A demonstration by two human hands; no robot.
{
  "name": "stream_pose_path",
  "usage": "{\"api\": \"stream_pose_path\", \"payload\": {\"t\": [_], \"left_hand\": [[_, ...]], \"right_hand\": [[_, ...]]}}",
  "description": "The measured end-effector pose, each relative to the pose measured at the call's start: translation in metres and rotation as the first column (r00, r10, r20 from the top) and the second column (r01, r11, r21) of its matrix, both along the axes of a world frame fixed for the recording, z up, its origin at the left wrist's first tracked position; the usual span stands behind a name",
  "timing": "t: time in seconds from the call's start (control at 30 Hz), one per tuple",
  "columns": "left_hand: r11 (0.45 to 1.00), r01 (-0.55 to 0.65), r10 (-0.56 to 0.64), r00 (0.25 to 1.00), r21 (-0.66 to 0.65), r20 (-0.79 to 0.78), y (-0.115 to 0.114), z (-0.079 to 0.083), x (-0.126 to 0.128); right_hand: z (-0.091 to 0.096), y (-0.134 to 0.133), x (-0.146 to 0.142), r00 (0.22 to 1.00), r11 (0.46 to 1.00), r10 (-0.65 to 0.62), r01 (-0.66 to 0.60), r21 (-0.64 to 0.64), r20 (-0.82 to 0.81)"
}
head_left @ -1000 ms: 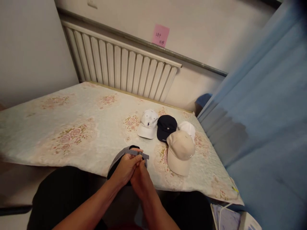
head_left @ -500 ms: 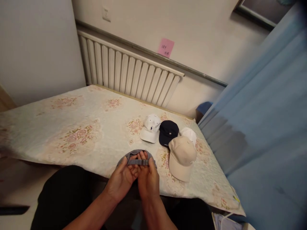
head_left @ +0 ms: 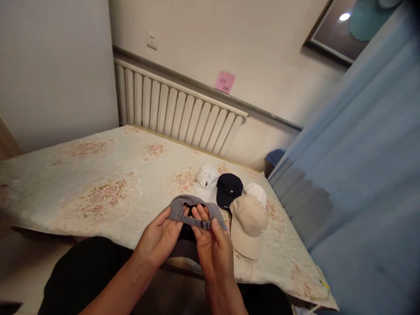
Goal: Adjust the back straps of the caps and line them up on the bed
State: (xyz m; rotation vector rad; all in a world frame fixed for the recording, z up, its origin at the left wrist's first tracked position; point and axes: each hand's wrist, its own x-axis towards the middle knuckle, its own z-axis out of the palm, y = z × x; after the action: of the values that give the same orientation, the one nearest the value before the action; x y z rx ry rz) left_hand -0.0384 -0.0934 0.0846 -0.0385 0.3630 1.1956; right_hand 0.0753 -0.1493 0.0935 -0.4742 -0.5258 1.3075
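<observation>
A grey baseball cap (head_left: 183,205) is held between my two hands, its back opening and adjusting strap facing me. My left hand (head_left: 160,236) grips the cap's left side, thumb on the outside. On the right, my right hand (head_left: 215,245) pinches the strap end near the buckle, with some fingers inside the opening. The dark brim points down between my wrists. Just beyond lie a white cap (head_left: 207,177) with a small dark logo, a black cap (head_left: 229,188), a beige cap (head_left: 251,218) and a second white cap (head_left: 256,192) partly hidden behind the beige one.
The caps lie on a bed (head_left: 131,175) with a floral cover. Behind it are a white radiator (head_left: 180,109) and a wall with a pink note (head_left: 225,82). A blue curtain (head_left: 354,175) hangs along the right side. My dark-clad knees are below the bed's front edge.
My hands have raised the grey cap slightly and moved apart, widening its back opening. The cap now covers part of the nearer white cap's brim. The view has tilted up a little.
</observation>
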Motion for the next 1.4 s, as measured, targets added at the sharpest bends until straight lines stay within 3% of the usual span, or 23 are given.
{"api": "stream_pose_path", "payload": {"t": [0.13, 0.3, 0.6, 0.77, 0.9, 1.13, 1.4], "left_hand": [[1.0, 0.002, -0.002, 0.995, 0.002, 0.1, 0.012, 0.008, -0.006], [1.0, 0.019, -0.018, 0.987, -0.001, 0.161, 0.038, 0.005, -0.009], [0.969, 0.057, -0.129, 0.945, 0.239, 0.3, 0.095, -0.018, -0.02], [0.971, 0.064, -0.138, 0.937, 0.23, 0.321, 0.115, -0.036, -0.027], [0.966, 0.091, -0.168, 0.931, 0.241, 0.323, 0.13, -0.037, -0.022], [0.972, 0.097, -0.165, 0.929, 0.212, 0.332, 0.139, -0.027, -0.011], [0.977, 0.105, -0.163, 0.931, 0.186, 0.327, 0.133, -0.021, -0.023]], "right_hand": [[-0.003, 0.01, 0.003, 0.999, 1.0, 0.031, -0.031, -0.006, -0.022], [-0.008, 0.034, 0.006, 1.0, 1.0, -0.005, 0.005, -0.021, 0.001], [-0.016, 0.084, 0.004, 0.997, 0.997, -0.079, 0.079, -0.028, -0.001], [-0.026, 0.1, 0.0, 0.998, 0.999, -0.041, 0.041, -0.011, -0.042], [-0.025, 0.112, -0.004, 0.998, 0.999, -0.036, 0.037, 0.028, -0.057], [-0.016, 0.128, -0.004, 0.994, 0.994, -0.111, 0.111, 0.006, -0.004], [-0.028, 0.122, 0.007, 0.986, 0.987, -0.154, 0.151, -0.064, -0.057]]}}
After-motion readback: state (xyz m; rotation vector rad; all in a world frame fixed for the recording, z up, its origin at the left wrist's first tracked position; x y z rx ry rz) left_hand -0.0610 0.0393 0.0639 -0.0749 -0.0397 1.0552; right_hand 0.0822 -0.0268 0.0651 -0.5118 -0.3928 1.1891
